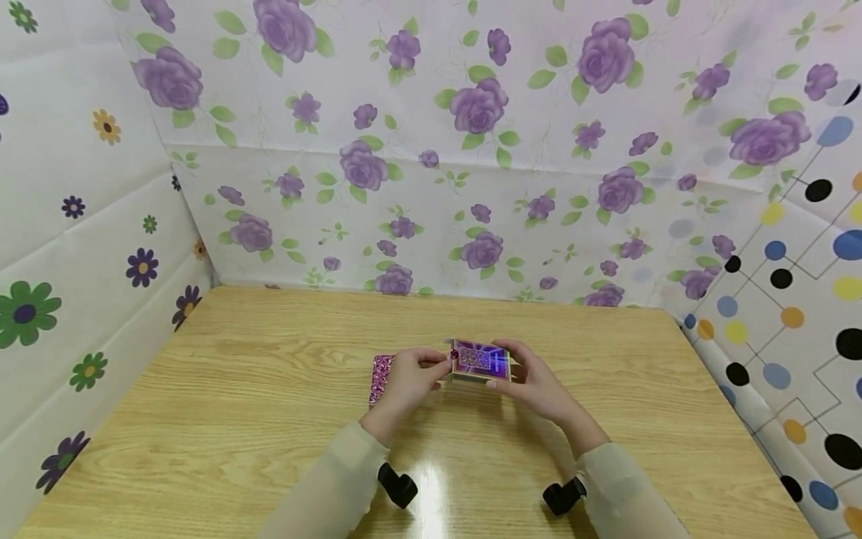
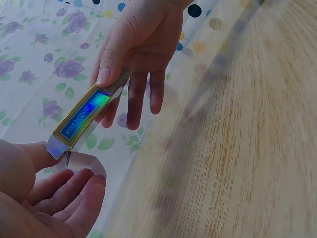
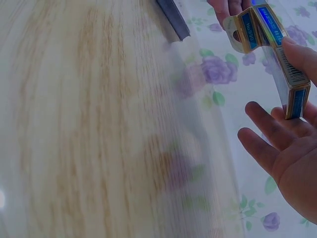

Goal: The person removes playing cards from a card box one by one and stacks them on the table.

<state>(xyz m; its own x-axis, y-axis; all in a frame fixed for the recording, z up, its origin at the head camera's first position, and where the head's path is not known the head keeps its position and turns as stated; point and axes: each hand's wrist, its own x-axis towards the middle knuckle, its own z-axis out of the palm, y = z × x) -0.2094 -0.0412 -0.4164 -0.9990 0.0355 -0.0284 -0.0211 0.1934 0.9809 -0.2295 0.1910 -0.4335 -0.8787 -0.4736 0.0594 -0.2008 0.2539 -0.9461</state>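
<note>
A shiny purple card box (image 1: 481, 361) is held just above the table between both hands. My right hand (image 1: 539, 383) grips its right end, thumb on the near side and fingers on the far side. At the other end my left hand (image 1: 412, 378) pinches the box by its opened end. In the left wrist view an end flap (image 2: 86, 162) hangs out near the left fingers; in the right wrist view the folded-out flap (image 3: 246, 32) shows too. Partly behind the left hand lies a pink-and-white patterned card or deck (image 1: 380, 376). The box's inside is hidden.
The wooden table (image 1: 269, 419) has a flowered cloth wall (image 1: 417, 217) along its back edge. Patterned cloths also hang at the left (image 1: 87, 247) and right (image 1: 795, 314). Black wrist mounts (image 1: 399, 486) stick out from both sleeves.
</note>
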